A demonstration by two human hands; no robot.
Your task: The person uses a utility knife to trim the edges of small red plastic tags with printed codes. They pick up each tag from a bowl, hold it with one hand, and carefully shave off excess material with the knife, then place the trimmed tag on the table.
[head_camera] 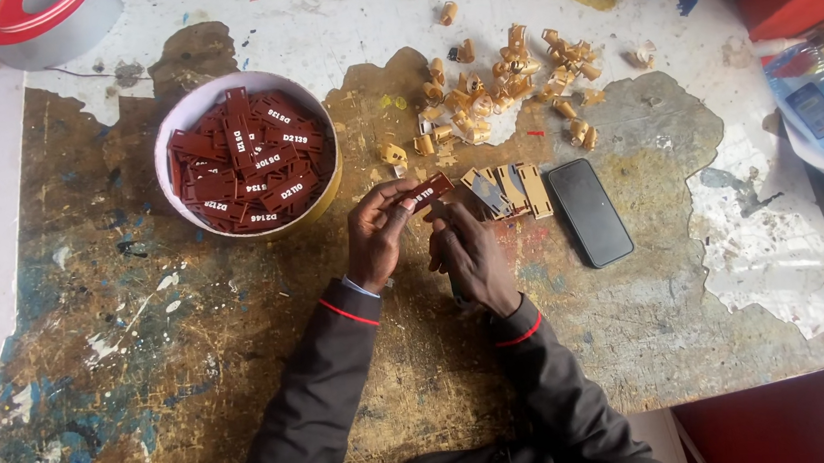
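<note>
Left hand (377, 235) raised over tabletop (156, 367), fingertip grip pinching tag (431, 190); right hand (470, 254) alongside, fingers loosely curled, empty. Tag small, dark red, rectangular, white lettering.

Both forearms, in dark sleeves with red-trimmed cuffs, rise from the bottom centre of the frame and converge at mid-frame. The left hand (377, 233) is curled, fingertips pinched together at its upper right. The right hand (470, 254) sits just beside it, back uppermost, fingers extended toward the left hand's fingertips.
</note>
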